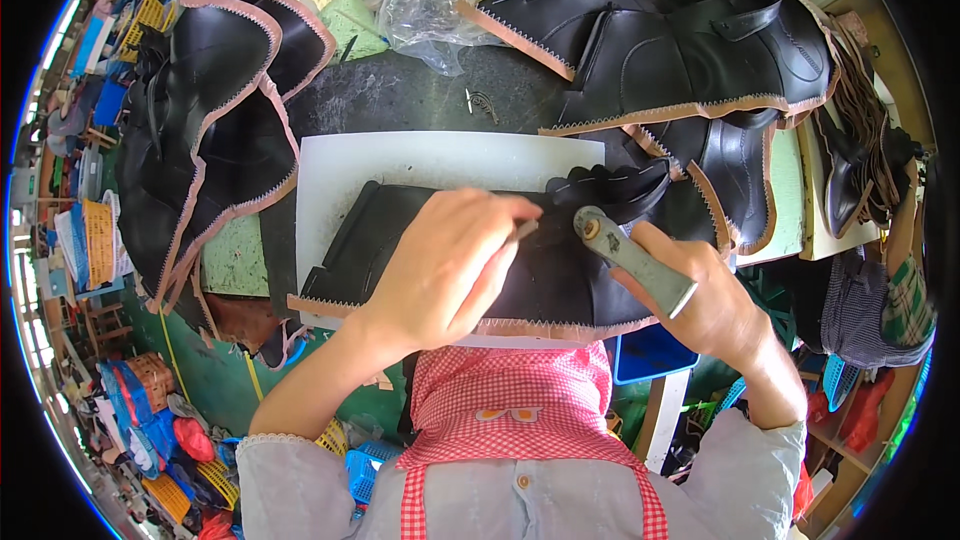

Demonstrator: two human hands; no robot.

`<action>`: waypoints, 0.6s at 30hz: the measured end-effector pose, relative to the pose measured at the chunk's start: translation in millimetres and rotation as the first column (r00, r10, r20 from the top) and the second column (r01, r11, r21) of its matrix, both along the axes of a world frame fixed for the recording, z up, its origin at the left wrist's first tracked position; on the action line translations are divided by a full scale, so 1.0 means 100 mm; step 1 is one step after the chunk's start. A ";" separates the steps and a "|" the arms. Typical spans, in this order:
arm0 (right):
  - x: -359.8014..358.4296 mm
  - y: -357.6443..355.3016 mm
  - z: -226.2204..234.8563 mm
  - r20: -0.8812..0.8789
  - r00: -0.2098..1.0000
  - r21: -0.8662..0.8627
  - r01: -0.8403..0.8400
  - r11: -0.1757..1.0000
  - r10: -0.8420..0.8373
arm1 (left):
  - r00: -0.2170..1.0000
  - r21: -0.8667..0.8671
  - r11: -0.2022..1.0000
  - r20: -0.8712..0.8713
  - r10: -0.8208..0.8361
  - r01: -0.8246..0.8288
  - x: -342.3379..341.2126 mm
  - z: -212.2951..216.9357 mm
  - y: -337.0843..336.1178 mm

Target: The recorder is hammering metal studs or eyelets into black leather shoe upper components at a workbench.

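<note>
A black leather shoe upper (560,285) lies on a white board (450,150), its tan lower edge bordered by zigzag stitching. My left hand (445,265) rests over the leather, fingers pinched round a short metal rod (524,229) like a punch; its tip is hard to make out. Just to the right, my right hand (690,290) is closed round a hammer, whose grey metal head (640,265) flares at one end. The hammer's handle is mostly hidden by the hand. A scalloped black strap (612,190) of the upper stands up beyond the hammer.
More black uppers are piled at the far right (690,60) and at the left (215,120). A clear plastic bag (432,5) sits at the back of the green table, behind a dark mat (400,90). A blue bin (650,358) is below the near edge.
</note>
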State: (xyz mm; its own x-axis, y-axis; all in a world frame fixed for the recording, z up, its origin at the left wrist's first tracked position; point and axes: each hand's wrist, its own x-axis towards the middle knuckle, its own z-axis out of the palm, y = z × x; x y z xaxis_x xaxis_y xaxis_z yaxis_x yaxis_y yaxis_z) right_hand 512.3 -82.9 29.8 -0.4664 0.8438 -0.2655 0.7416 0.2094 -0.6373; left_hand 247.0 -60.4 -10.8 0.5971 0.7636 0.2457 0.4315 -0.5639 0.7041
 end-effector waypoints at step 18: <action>0.05 -0.01 -0.06 -0.125 0.991 0.105 -0.026 0.994 0.039 | 0.862 -0.652 0.757 0.360 0.357 -0.041 0.30 -0.33 0.08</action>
State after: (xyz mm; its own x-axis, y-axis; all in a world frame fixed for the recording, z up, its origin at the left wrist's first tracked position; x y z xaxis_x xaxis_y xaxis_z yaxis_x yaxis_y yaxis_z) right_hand 517.3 -84.4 23.7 -0.5183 0.8475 -0.1145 0.6478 0.3016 -0.6995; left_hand 276.7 -52.5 -43.9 0.3591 0.9257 -0.1192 0.0387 0.1128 0.9929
